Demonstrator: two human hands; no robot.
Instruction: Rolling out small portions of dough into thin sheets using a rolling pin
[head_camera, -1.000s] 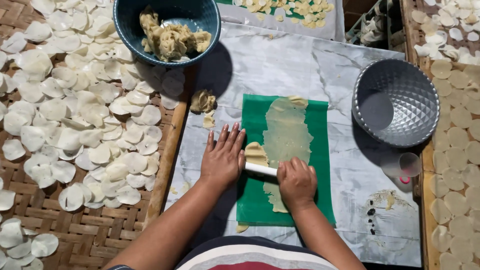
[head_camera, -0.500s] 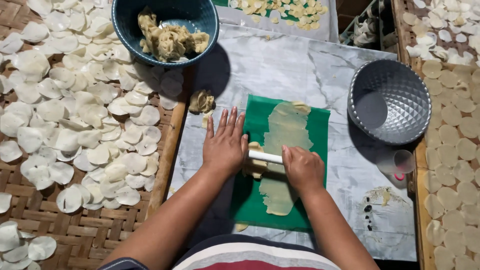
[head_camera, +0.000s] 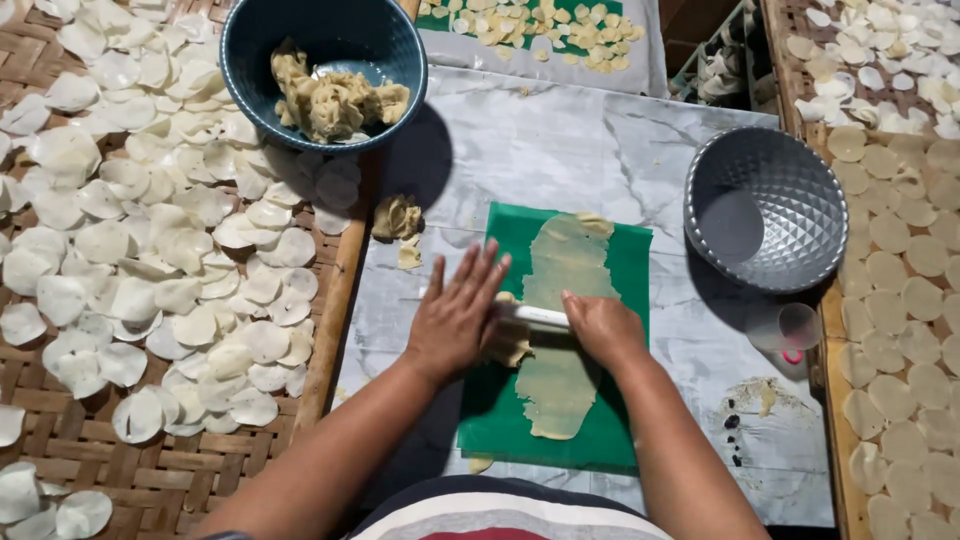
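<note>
A: Where are the hands?

B: Both rest on a white rolling pin (head_camera: 535, 317) lying across a strip of pale dough (head_camera: 562, 320) on a green mat (head_camera: 620, 420), in the middle of the marble-patterned desk (head_camera: 560, 140). The left hand (head_camera: 455, 320) lies flat, fingers (head_camera: 478, 272) spread wide, gripping nothing. The right hand (head_camera: 602, 328) presses down, fingers curled over the pin.

A: And around them?

B: A blue bowl (head_camera: 322, 70) of dough lumps stands at upper left, a faceted metal bowl (head_camera: 765, 208) at right, and thin white discs (head_camera: 150, 250) cover a woven tray (head_camera: 60, 450).
</note>
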